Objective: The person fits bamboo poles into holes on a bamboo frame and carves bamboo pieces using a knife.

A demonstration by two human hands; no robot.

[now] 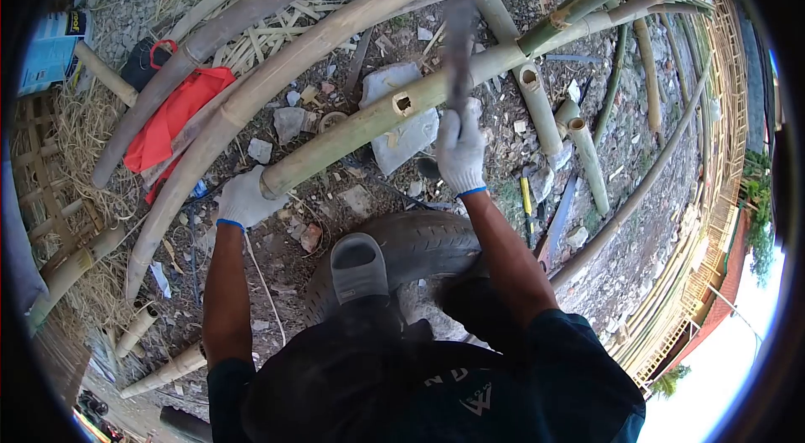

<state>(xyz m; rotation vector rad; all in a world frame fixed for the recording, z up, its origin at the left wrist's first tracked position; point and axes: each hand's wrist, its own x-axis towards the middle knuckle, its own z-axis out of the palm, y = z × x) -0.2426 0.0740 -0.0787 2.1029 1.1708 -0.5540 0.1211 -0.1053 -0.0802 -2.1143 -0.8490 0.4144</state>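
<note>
My left hand (250, 198), in a white glove, is closed round the near left end of a thick green bamboo pole (340, 139). The pole slants up to the right and has a square hole (402, 103) cut in its wall. My right hand (461, 151), also gloved, grips a machete (459, 49). Its dark blade points away from me, smeared by motion, and passes across the pole to the right of the hole. A flat stone slab (402, 141) lies under the pole. The machete's handle is mostly hidden in my fist.
Long curved bamboo poles (277, 57) arch across the far side. Cut bamboo pieces (591, 166) lie at right, near a yellow-handled tool (527, 196) and a saw (560, 221). A tyre (428, 238) is close by my feet. Red cloth (172, 124) hangs at left.
</note>
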